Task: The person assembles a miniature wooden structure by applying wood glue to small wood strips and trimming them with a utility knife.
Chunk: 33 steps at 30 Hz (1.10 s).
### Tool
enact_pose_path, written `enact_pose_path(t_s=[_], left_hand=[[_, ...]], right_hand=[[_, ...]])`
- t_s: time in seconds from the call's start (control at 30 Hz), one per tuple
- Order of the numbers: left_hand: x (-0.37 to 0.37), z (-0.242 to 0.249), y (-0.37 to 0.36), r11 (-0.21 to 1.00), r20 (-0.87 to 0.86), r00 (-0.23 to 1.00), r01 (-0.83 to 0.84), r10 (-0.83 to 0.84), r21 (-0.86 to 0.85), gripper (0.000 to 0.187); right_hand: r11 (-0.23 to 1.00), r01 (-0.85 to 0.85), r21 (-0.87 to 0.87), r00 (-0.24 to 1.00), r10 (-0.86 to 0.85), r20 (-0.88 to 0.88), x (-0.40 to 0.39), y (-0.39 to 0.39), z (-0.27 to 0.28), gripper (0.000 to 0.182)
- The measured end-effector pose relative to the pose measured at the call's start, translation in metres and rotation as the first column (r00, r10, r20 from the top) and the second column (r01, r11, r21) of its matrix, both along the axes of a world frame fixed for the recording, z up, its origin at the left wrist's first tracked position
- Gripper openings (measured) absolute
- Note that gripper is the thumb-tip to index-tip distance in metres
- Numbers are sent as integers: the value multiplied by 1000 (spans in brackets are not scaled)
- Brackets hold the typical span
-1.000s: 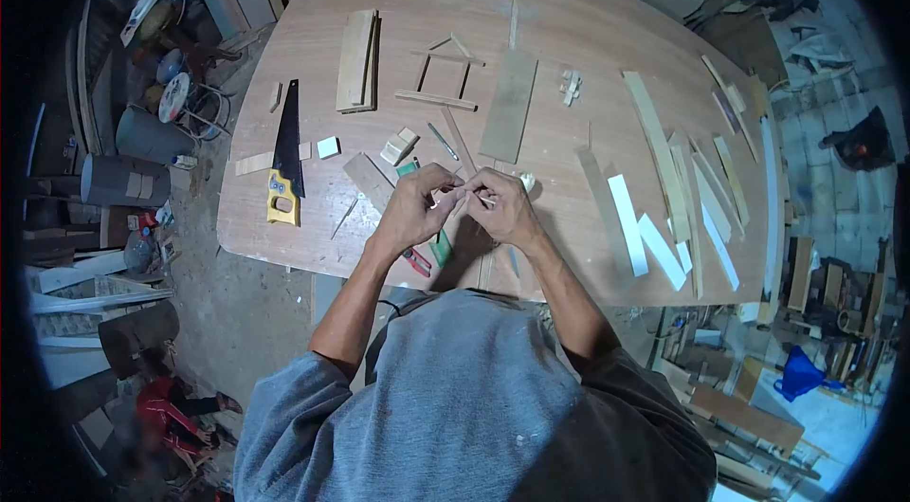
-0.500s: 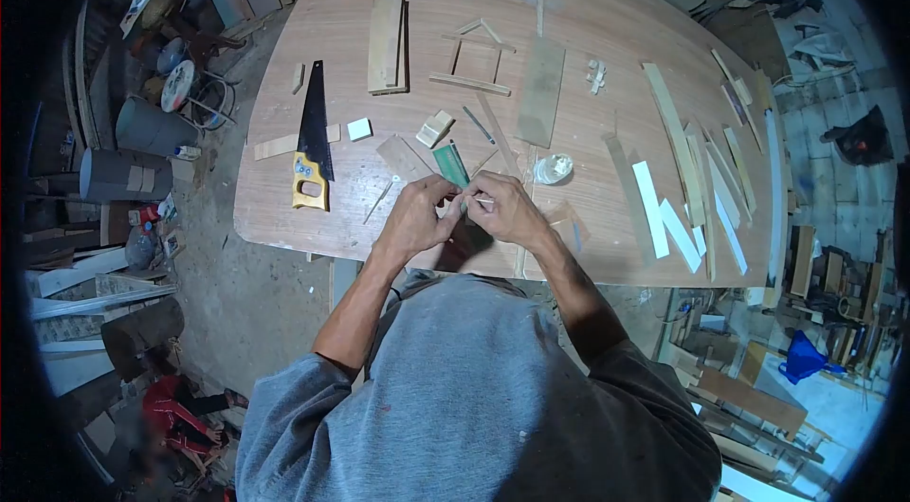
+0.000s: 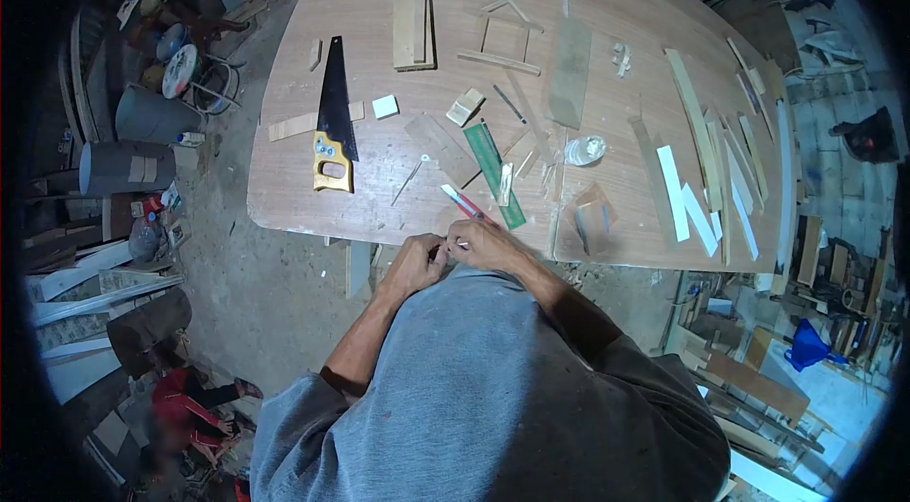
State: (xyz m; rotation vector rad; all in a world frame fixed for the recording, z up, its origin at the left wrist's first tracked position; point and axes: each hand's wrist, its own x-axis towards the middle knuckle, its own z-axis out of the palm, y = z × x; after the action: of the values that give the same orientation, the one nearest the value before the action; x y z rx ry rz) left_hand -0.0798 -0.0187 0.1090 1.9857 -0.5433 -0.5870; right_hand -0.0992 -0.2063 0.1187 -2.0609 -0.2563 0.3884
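Close to my body, at the table's front edge, my left hand and my right hand meet with curled fingers. A small pale piece shows at the right fingertips; what the left fingers hold is hidden. Just beyond them lies a red and white cutter-like tool. A green ruler rests behind it, with a small wood strip on top. Further left are a thin stick and a handsaw with a yellow handle. A jar of white stuff stands to the right.
On the table are a small wooden house-shaped frame, stacked boards, a white block and several long strips at the right. A person in red is on the floor at lower left.
Both hands have moved down toward my body, uncovering the red and white tool and more of the green ruler. The view has shifted, so the table items appear further right and higher.
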Motion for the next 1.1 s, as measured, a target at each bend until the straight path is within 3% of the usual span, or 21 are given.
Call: enact_pose_path(t_s=[0.17, 0.4, 0.47, 0.53, 0.6, 0.63, 0.7, 0.73, 0.8, 0.83, 0.87, 0.93, 0.97, 1.0, 1.07, 1.1], left_hand=[[-6, -29, 22, 998, -78, 995, -65, 64, -11, 19], [11, -56, 37, 999, -126, 991, -40, 40, 1, 16], [15, -70, 38, 999, -131, 991, -27, 31, 33, 16], [17, -77, 35, 999, -111, 993, -45, 43, -19, 17], [20, -82, 35, 999, -116, 993, -19, 23, 33, 18], [21, -82, 37, 999, -112, 993, -35, 39, 41, 18], [21, -87, 42, 996, -148, 985, -82, 87, 42, 17], [21, -90, 49, 994, -144, 984, -101, 107, 47, 17], [22, -93, 63, 974, -152, 963, -224, 224, 15, 18], [22, -92, 70, 971, -154, 959, -239, 238, 18, 18], [22, -92, 79, 943, -255, 909, -327, 330, 56, 20], [23, -90, 87, 898, -355, 827, -426, 435, 109, 21], [24, -90, 90, 877, -411, 788, -475, 459, 71, 22], [24, -89, 93, 851, -465, 745, -524, 479, 37, 23], [28, -80, 94, 833, -541, 681, -548, 493, 70, 23], [29, -82, 94, 836, -558, 675, -544, 483, 66, 23]], right_hand=[[997, -13, 75, 995, 20, -94, -4, 23, -59, 14], [989, 148, 19, 930, -132, -344, 9, 41, -55, 18], [987, 161, 10, 973, -157, -168, 7, 42, -72, 21], [981, 192, -15, 961, -192, -199, 5, 40, -78, 24], [980, 196, -23, 954, -196, -228, 5, 45, -82, 27], [975, 216, -54, 966, -221, -136, 2, 45, -83, 29], [958, 273, -85, 962, -269, 57, -1, 45, -85, 28], [964, 254, -79, 966, -250, 59, -1, 45, -87, 28], [909, 403, -107, 915, -402, 33, 1, 46, -87, 27], [898, 414, -146, 909, -401, 111, 2, 45, -85, 27], [905, 400, -147, 916, -388, 104, 1, 44, -84, 27], [688, 519, -506, 851, -360, 383, 2, 41, -80, 25], [626, 532, -570, 843, -327, 428, 3, 37, -80, 27], [639, 514, -573, 853, -310, 419, 0, 35, -83, 27], [542, 492, -681, 869, -254, 426, -8, 30, -94, 30], [543, 387, -745, 921, -262, 288, -11, 27, -101, 39]])
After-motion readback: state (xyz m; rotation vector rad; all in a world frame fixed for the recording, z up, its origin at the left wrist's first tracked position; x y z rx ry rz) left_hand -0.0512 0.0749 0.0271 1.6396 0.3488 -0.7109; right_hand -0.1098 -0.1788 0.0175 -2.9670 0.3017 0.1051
